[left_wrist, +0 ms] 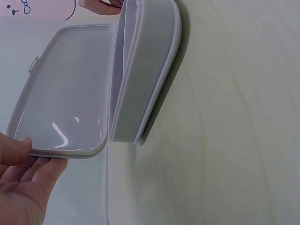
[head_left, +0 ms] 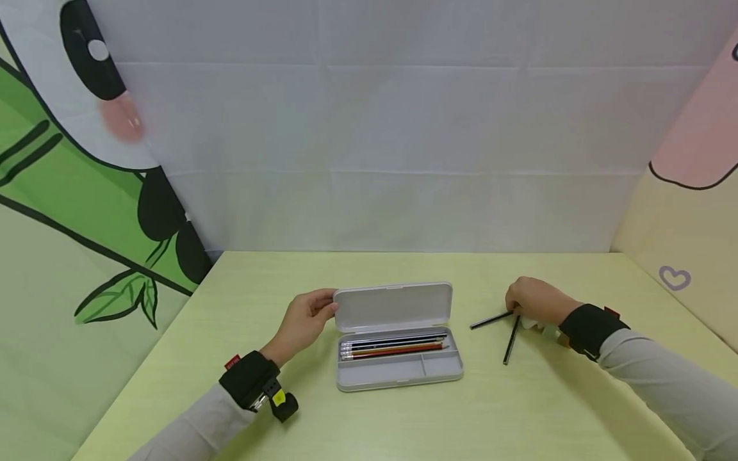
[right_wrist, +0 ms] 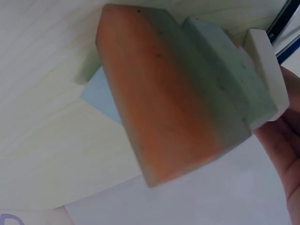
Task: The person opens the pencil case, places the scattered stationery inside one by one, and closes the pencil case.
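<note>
My left hand (head_left: 302, 325) pinches the corner of the raised lid (head_left: 394, 307) of a light grey pencil case (head_left: 400, 382), thumb on the inside and fingers behind. Several pencils (head_left: 394, 346) lie side by side in the case's back compartment. My right hand (head_left: 539, 301) is at the right with its fingers bent downward. Two dark pencils (head_left: 491, 321) (head_left: 511, 340) meet at its fingertips. Under that wrist are an orange-and-green eraser (right_wrist: 161, 98), a green eraser (right_wrist: 229, 70) and a white eraser (right_wrist: 267, 70), the white one against the fingers. I cannot tell what these fingers grip.
A pale wood-grain table (head_left: 277, 275) carries everything. White cloth (head_left: 392, 147) hangs behind it, with printed panels (head_left: 86, 269) (head_left: 680, 237) along the left and right sides. A pale blue piece (right_wrist: 103, 96) shows beside the orange-and-green eraser.
</note>
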The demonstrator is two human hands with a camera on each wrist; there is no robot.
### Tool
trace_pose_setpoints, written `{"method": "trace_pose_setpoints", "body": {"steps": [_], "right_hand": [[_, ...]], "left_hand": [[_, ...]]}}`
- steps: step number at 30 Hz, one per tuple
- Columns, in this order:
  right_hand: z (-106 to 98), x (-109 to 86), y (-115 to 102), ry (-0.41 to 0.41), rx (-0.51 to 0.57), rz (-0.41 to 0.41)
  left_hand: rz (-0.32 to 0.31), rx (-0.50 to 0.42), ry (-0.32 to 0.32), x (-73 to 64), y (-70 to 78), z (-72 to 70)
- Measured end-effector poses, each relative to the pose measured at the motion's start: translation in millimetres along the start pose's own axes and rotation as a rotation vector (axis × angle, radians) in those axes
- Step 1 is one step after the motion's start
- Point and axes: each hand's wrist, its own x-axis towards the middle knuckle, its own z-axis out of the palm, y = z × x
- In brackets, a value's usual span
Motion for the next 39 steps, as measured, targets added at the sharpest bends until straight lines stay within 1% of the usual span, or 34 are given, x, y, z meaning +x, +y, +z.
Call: {"method": "trace_pose_setpoints", "body": {"steps": [5,10,12,20,25,28,33,39], "right_hand": [[-1.5,1.2,-3.1,0.008,0.009,0.008],[-6.3,4.8,-8.8,0.029,-0.026,-0.004],[-8.2,6.9,-13.2,0.035,-0.033,-0.005],[-15.0,18.4,-40.9,0.008,-0.035,-0.041],[-16.5,29.2,-58.7,0.008,-0.036,-0.060],[-14.7,34.8,-68.6,0.024,-0.033,-0.099],[-12.7,42.4,-87.2,0.033,0.006,-0.161],[-11.5,52.8,-102.5,0.015,0.034,-0.160]], "left_hand": [[-0.003,0.002,0.002,0.8,-0.3,-0.2],[-0.009,-0.003,0.005,0.1,-0.1,-1.6],[-0.002,-0.005,0.004,-0.7,0.0,-2.4],[0.000,-0.003,0.003,-2.5,-2.1,-4.7],[0.008,0.003,0.005,-1.6,-3.7,-5.7],[0.002,-0.003,0.009,-0.5,-4.0,-5.3],[0.001,-0.005,0.011,0.2,-4.5,-4.7],[-0.006,-0.004,0.009,0.7,-5.0,-4.9]]}}
